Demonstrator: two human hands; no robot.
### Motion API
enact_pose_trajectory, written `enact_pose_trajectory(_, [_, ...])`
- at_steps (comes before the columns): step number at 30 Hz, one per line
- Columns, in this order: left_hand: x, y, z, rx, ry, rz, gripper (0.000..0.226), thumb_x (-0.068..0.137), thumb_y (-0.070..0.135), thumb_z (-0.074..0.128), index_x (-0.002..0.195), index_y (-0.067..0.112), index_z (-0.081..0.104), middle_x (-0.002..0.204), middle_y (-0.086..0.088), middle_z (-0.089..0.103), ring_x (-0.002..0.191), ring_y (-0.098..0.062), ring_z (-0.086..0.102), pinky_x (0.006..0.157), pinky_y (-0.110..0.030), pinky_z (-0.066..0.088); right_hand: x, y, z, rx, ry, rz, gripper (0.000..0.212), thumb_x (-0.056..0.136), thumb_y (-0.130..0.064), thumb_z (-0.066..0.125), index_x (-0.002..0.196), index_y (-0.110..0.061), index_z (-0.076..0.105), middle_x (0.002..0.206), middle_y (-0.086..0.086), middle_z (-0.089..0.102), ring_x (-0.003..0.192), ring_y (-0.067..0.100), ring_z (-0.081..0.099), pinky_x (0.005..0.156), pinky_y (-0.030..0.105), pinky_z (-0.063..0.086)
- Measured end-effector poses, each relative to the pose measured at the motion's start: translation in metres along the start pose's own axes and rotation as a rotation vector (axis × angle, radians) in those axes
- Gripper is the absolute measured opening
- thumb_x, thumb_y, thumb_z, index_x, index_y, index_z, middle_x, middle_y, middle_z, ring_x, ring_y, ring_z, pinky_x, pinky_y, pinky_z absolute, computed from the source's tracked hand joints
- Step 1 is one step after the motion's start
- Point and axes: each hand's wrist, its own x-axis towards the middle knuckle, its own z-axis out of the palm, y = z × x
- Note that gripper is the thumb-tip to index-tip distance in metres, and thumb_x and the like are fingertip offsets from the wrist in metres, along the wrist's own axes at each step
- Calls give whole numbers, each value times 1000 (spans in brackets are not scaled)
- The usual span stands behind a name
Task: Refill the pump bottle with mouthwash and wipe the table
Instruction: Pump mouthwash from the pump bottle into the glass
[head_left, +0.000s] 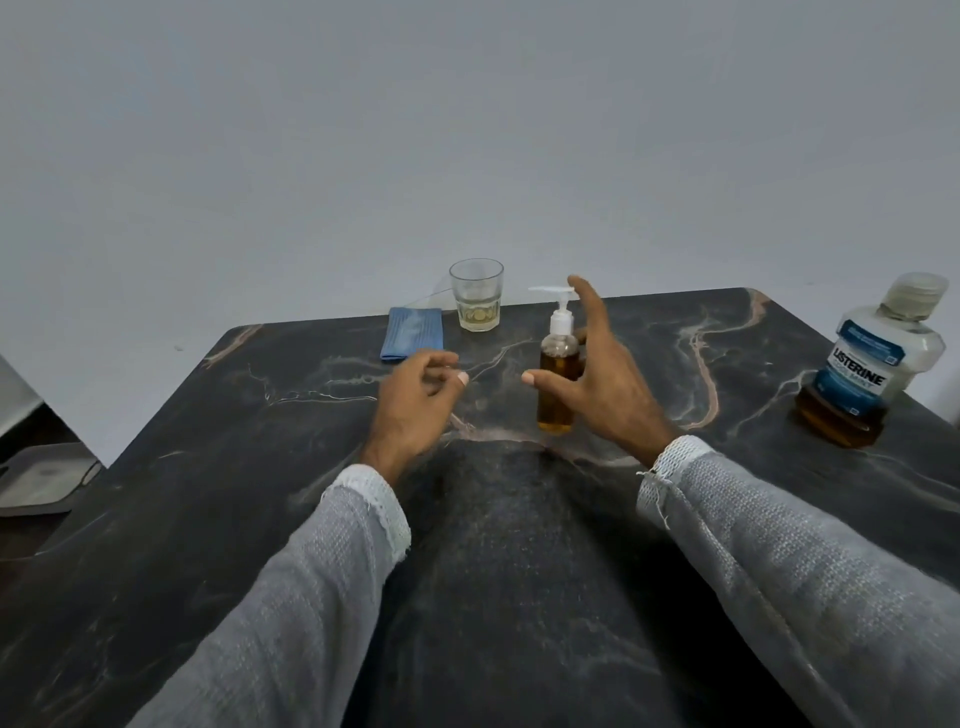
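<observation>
**Pump bottle within reach, nothing held yet**

Your right hand (602, 384) is spread wide around the pump bottle (558, 379) at the centre of the frame, fingers (587, 306) straight and not yet closed on it; your left hand (415, 395) hangs loosely curled, holding nothing. You seem to be starting the refill: grip the bottle, then unscrew the pump. It is nearly full of amber liquid. The mouthwash bottle (867, 364), capped at the right edge, holds a low amber layer. The glass (476, 296) holds a little pale liquid, with the blue cloth (413, 332) beside it on the surface (260, 493).
</observation>
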Motion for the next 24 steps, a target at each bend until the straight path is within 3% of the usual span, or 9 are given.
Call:
enact_pose_trajectory(4, [45, -2, 7, 68, 33, 22, 32, 90, 28, 66, 119, 19, 57, 97, 16, 60, 83, 5, 57, 61, -7, 43, 31, 14, -3, -79, 51, -12, 109, 73, -40, 81, 147, -46, 2, 138, 12, 53, 117, 31, 58, 99, 56, 47])
enact_pose_trajectory(8, [90, -5, 21, 86, 55, -17, 49, 87, 33, 68, 130, 18, 49, 112, 7, 55, 87, -3, 56, 70, -13, 43, 58, 32, -1, -147, 80, -34, 110, 73, -43, 80, 147, -46, 0, 139, 11, 52, 119, 32, 58, 100, 57, 46])
enact_pose_trajectory(16, [157, -31, 54, 21, 70, -137, 88, 76, 44, 77, 144, 19, 28, 145, -9, 44, 126, -25, 48, 98, -33, 43, 98, 64, 5, -226, 116, -96, 98, 76, -45, 77, 145, -39, 8, 105, 1, 56, 88, 21, 59, 85, 46, 55])
enact_pose_trajectory(19, [175, -41, 62, -2, 56, -167, 97, 73, 45, 80, 147, 19, 22, 148, -10, 40, 129, -27, 45, 105, -38, 42, 111, 73, 9, -225, 122, -119, 93, 78, -42, 76, 145, -33, 12, 98, -2, 52, 79, 17, 57, 77, 36, 54])
enact_pose_trajectory(24, [193, -51, 75, -58, 21, -169, 104, 66, 46, 84, 146, 18, 23, 145, -7, 44, 126, -25, 48, 103, -36, 43, 120, 81, 14, -238, 124, -142, 87, 80, -40, 73, 143, -31, 14, 92, -5, 51, 69, 6, 53, 68, 28, 46])
